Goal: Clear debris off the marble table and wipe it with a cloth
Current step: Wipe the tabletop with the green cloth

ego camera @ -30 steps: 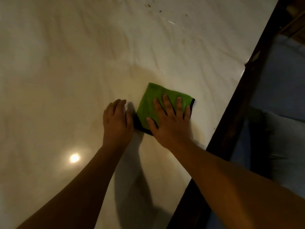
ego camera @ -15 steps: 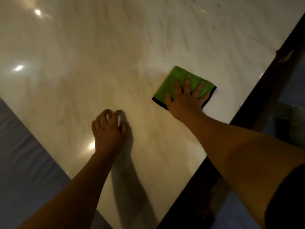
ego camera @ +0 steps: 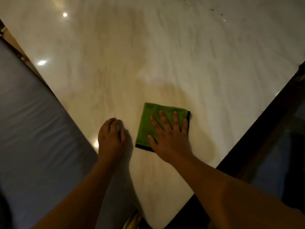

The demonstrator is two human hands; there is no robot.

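**Spread fingers press the cloth flat**

Right hand [ego camera: 171, 139] lies open, fingers straight and splayed, palm pressing the square green microfibre cloth with a black edge [ego camera: 147, 124] onto the glossy cream marble table [ego camera: 115, 63]. Left hand [ego camera: 110, 138] rests on the marble with fingers curled under; whether it holds anything I cannot tell. Half a second ago the cloth sat well apart, far and right of the left hand; now it lies just beside it, near the table's near corner. Dark debris specks [ego camera: 212, 9] dot the far right.
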